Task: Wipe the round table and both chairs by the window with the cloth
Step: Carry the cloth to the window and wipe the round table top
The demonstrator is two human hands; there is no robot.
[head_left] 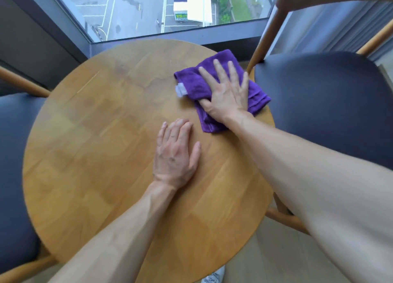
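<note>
Purple terry cloth is pressed by flat right-hand fingers at the round wooden surface's far right edge, left hand laid flat; both chairs judged unwiped.

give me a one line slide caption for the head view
Right hand presses a purple cloth flat on the round wooden table by the window, left hand resting beside it.

Round wooden table: purple cloth at far right edge; both hands flat.
</note>
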